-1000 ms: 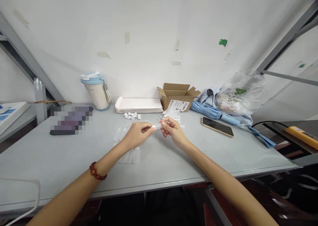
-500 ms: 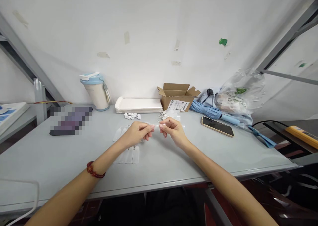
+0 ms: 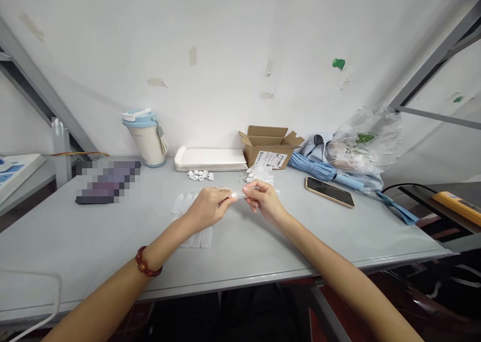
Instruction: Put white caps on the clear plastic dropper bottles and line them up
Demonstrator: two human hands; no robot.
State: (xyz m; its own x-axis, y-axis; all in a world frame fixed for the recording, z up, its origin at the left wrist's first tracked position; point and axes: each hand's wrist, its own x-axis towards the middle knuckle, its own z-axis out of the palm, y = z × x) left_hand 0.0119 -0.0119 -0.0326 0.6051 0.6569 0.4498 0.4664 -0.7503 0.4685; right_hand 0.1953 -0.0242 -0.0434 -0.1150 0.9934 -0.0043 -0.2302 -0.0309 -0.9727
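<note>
My left hand is closed, with a small white piece showing at its thumb and fingertips. A thin white cord loops just above these fingers. My right hand pinches a clear plastic sleeve that reaches across to the white piece. Whether the piece sits inside the sleeve I cannot tell. Under and around my left hand lie several translucent white tags with cords, partly covered. Behind my right hand is a pile of clear bags and corded tags. Small white caps cluster behind my left hand.
Along the wall stand a blue-lidded tumbler, a stack of white envelopes and an open cardboard box. A folded blue umbrella, plastic bag and phone lie right. A blurred-out dark object lies left.
My left hand has rolled over, so its back faces up more and its lower fingers are hidden. More of the white piece and clear sleeve shows between the hands.
</note>
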